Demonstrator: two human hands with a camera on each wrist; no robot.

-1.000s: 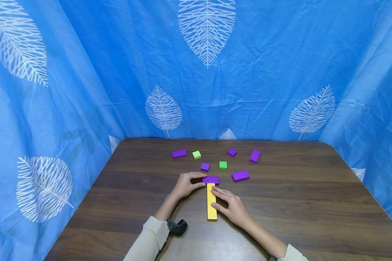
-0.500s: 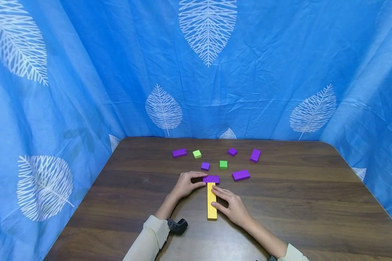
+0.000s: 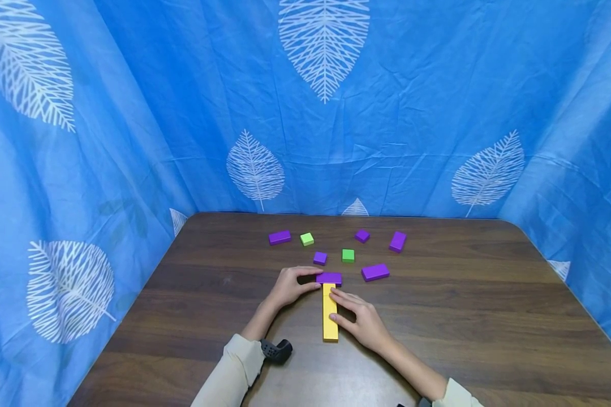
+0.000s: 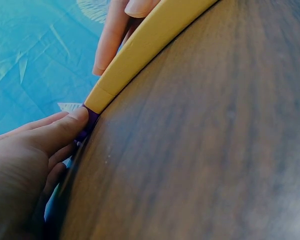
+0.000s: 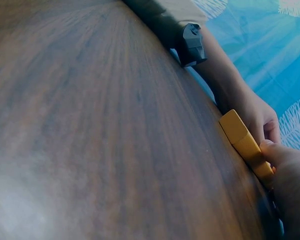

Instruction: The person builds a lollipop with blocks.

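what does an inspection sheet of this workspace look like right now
surface: dark wooden table, flat.
job's things: long yellow block lying flat, its far end against a purple block set crosswise.
clutter: five more purple blocks and two green blocks, loose behind.
hands: left hand pinches the purple block; right hand grips the yellow block's side.
cables: nothing seen.
surroundings: blue curtain with white leaf prints on three sides.
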